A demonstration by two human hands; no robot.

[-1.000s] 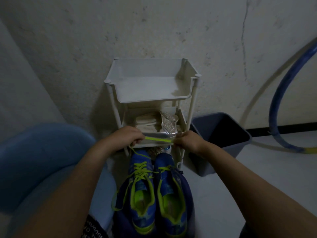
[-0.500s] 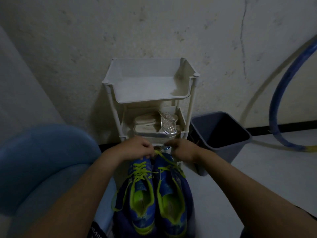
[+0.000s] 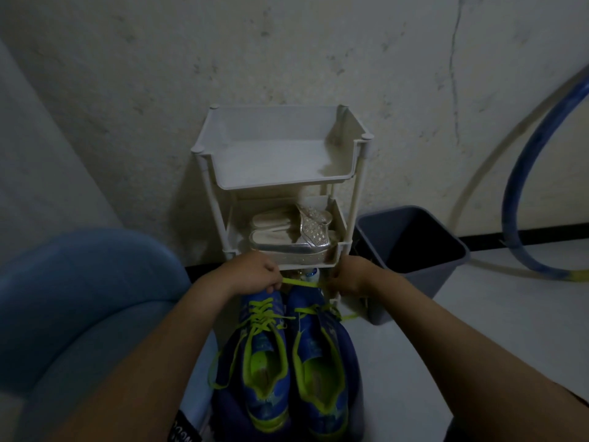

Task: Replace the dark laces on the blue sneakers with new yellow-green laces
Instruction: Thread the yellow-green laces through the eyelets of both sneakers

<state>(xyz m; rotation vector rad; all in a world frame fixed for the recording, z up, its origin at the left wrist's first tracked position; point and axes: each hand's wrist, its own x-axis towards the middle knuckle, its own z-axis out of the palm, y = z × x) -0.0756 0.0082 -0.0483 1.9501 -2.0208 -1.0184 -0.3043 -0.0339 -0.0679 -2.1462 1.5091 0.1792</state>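
left hand (image 3: 255, 271) pinching one end of the yellow-green lace (image 3: 299, 283) | right hand (image 3: 350, 275) closed on the other end, lace taut at 12 o'clock of the toes | blue sneakers (image 3: 264, 378) side by side, 3 o'clock shoe barely laced | risk: lopsided pull leaves uneven ends or drags the lace out of an eyelet

floor (image 3: 478, 352): rack (image 3: 280, 184), bin (image 3: 420, 282) | rack middle tier: silver shoes (image 3: 287, 247)

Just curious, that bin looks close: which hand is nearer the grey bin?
Right. The right hand is just beside the grey bin; the left hand is farther off, at the other end of the stretched yellow-green lace.
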